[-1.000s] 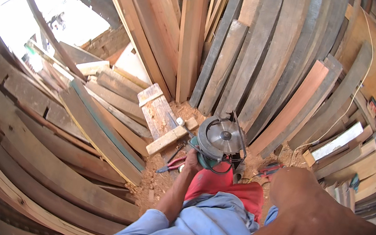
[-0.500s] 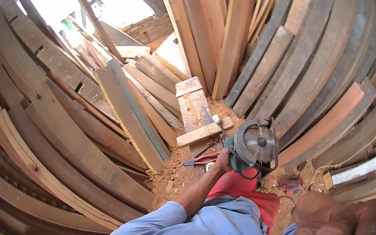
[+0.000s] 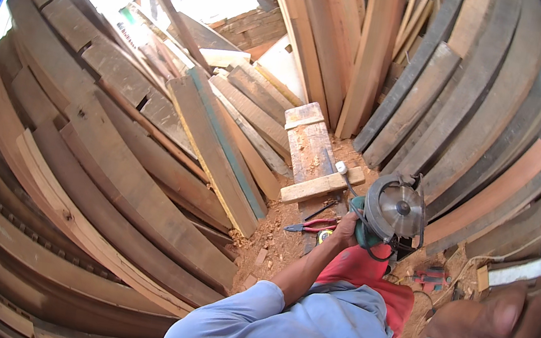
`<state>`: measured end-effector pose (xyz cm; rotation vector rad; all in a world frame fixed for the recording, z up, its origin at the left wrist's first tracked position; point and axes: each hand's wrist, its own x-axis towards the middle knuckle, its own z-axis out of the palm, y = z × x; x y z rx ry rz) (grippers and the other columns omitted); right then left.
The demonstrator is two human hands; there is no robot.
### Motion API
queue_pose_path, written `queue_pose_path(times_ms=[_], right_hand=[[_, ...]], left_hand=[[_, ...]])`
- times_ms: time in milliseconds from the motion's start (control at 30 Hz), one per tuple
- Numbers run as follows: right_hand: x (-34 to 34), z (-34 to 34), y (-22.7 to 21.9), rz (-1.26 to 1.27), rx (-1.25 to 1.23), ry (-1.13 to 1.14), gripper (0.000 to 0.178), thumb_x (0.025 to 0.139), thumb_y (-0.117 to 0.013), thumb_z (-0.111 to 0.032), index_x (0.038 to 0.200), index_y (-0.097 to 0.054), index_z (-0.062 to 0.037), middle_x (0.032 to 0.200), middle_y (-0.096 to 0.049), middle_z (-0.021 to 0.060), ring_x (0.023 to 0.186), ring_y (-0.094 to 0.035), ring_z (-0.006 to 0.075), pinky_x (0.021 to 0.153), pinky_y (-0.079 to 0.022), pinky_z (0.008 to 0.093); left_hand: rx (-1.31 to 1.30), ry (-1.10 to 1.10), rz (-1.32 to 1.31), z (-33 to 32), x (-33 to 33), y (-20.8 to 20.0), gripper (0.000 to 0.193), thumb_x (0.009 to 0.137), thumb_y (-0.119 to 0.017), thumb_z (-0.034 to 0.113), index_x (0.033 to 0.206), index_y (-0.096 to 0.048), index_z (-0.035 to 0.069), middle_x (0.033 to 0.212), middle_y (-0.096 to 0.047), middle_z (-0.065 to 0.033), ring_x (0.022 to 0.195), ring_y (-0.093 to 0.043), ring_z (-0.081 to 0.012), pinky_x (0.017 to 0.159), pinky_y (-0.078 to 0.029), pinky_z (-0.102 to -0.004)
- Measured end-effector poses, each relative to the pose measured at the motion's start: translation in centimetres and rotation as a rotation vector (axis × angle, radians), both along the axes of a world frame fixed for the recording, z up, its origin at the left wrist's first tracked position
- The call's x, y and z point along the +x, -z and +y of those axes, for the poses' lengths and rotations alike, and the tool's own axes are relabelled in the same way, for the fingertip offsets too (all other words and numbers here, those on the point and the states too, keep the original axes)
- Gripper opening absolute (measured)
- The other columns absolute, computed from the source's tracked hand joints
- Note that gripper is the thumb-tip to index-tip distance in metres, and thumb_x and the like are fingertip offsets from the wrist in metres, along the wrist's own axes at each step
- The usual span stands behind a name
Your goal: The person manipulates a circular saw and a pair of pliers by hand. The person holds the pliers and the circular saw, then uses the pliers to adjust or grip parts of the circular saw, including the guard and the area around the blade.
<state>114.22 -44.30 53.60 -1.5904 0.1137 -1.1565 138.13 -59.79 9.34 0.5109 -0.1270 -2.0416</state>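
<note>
A circular saw (image 3: 398, 210) with a green body and a round steel blade is held tilted over my lap, its blade side facing up. My left hand (image 3: 346, 230) is closed around the saw's green body. At the lower right, close to the camera, my right hand (image 3: 502, 326) is raised with its fingers stretched out, and no object shows in it. Just left of the saw, on the sawdust, lie red-handled pliers (image 3: 309, 227) and a yellow and black tape measure (image 3: 324, 236). Beyond them a short wooden bar (image 3: 323, 184) lies across a narrow board (image 3: 306, 139).
Long planks (image 3: 149, 153) are stacked along the left. More boards (image 3: 456, 105) lean upright at the back and right. A pale cord (image 3: 512, 255) runs along the right side. Sawdust and wood chips (image 3: 266, 254) cover the ground. A red and dark object (image 3: 430, 277) lies right of my lap.
The whole view has shifted, so the scene sits further right. My right hand has turned, with its fingertips now toward the camera. My left hand still grips the saw.
</note>
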Motion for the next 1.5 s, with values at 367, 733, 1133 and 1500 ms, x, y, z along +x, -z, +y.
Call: queue_pose_path(times_ms=[367, 733, 1133, 1500], right_hand=[[7.0, -7.4, -0.1, 0.219, -1.066, -0.631, 0.047, 0.099, -0.054, -0.034, 0.142, -0.047, -0.0151, 0.136, -0.06, 0.0139, 0.124, -0.059, 0.0315, 0.11, -0.034, 0.0574], [-2.2, -8.3, 16.8, -0.173, 0.374, 0.796, 0.063, 0.1, -0.056, -0.044, 0.139, -0.046, 0.0046, 0.091, -0.071, 0.0104, 0.083, -0.063, 0.0162, 0.084, -0.049, 0.0333], [-3.6, -7.0, 38.0, 0.485, 0.553, 1.136, 0.023, 0.097, -0.058, -0.013, 0.112, -0.06, 0.0049, 0.089, -0.07, 0.0095, 0.074, -0.059, 0.0122, 0.071, -0.049, 0.0294], [-3.1, -6.3, 37.2, 0.883, 0.517, 1.05, 0.025, 0.09, -0.065, -0.02, 0.1, -0.061, 0.0021, 0.086, -0.066, 0.0214, 0.08, -0.064, 0.0366, 0.075, -0.05, 0.0415]], left_hand=[[0.009, 0.004, -0.078, -1.5, -1.3, 0.9, 0.032, 0.092, -0.056, 0.019, 0.121, -0.06, 0.008, 0.11, -0.069, -0.011, 0.094, -0.07, -0.0256, 0.089, -0.058, -0.0479], [-0.03, -0.08, -0.081, -0.6, -0.2, -0.4, 0.033, 0.094, -0.056, 0.025, 0.119, -0.06, 0.004, 0.115, -0.068, -0.0134, 0.104, -0.068, -0.0293, 0.096, -0.055, -0.0528], [0.045, -0.069, -0.085, -1.2, -1.0, -0.9, 0.035, 0.092, -0.061, 0.025, 0.119, -0.061, 0.003, 0.115, -0.069, -0.0149, 0.103, -0.068, -0.0309, 0.094, -0.056, -0.0486], [-0.021, -0.1, -0.053, -1.5, -0.4, 0.4, 0.03, 0.095, -0.062, 0.027, 0.114, -0.063, 0.004, 0.107, -0.072, -0.0111, 0.095, -0.071, -0.0278, 0.088, -0.059, -0.0466]])
